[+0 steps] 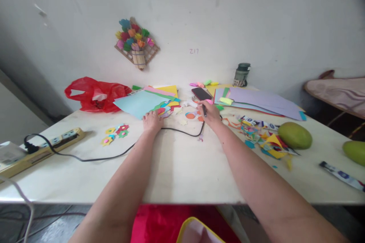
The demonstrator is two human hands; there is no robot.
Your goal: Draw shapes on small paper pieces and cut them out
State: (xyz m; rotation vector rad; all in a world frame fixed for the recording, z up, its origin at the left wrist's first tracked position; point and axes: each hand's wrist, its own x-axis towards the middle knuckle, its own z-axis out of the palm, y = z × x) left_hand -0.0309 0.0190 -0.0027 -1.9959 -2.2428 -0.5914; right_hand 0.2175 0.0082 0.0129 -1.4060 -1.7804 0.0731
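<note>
My left hand (153,120) lies palm down at the lower corner of a light blue paper sheet (139,103), fingers stretched beside colourful paper flower cutouts (162,110). My right hand (211,114) is closed around what looks like a glue gun (190,103); a white part points left and a dark part (204,111) shows at the fingers. A black cord (182,131) runs across the table toward this hand. Between the hands are an orange paper circle (190,115) and pale cut paper shapes. Several finished-looking paper flowers (123,131) lie left of my left hand.
A power strip (58,141) and red plastic bag (98,93) stand left. Behind my right hand are a phone (201,93) and stacked coloured sheets (256,100). To the right lie paper scraps (270,145), a green mango-like fruit (295,135) and a glue tube (340,175).
</note>
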